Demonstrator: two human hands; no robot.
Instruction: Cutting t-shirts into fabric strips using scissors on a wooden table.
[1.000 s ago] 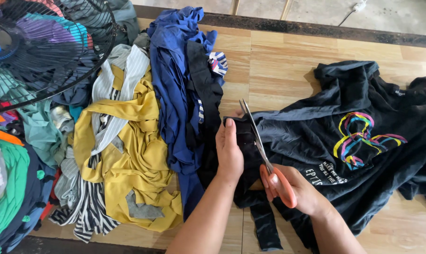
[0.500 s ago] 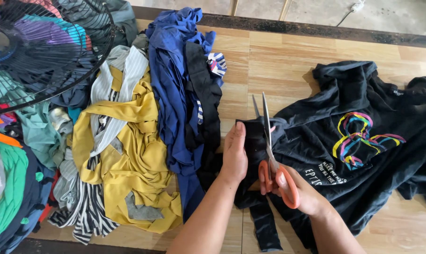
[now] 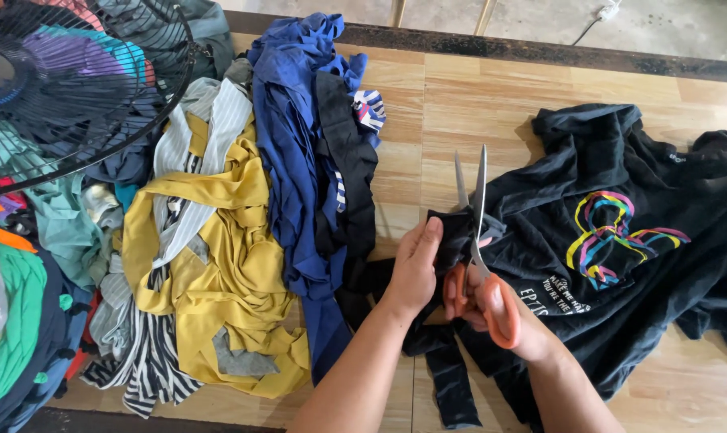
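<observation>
Seen from the head camera, the work in hand is scissoring a black garment (image 3: 620, 160) with a multi-coloured print that lies spread over the right half of the wooden surface (image 3: 427, 104), its hem running towards the near edge. The left hand (image 3: 415, 269) is closed in a pinch on a bunched fold of the black cloth, fingers straight and pointing to the far edge, holding it up taut. The right hand (image 3: 504, 317) is closed through the orange handles of the scissors (image 3: 479, 200). The blades stand slightly parted, with the fold caught low between them near the pivot. The scissors' long axis runs almost straight from the near edge to the far edge, tips pointing away from the person and handles towards them, just right of the left fingertips. By my judgement a cut is mid-way. Closing the blades cleanly calls for the left hand to keep the cloth tight and its fingertips clear of the edges. Along the left side lies a heap of blue (image 3: 291, 160), yellow (image 3: 235, 265) and striped clothing, and a dark fan guard (image 3: 83, 88) fills the far left corner.
</observation>
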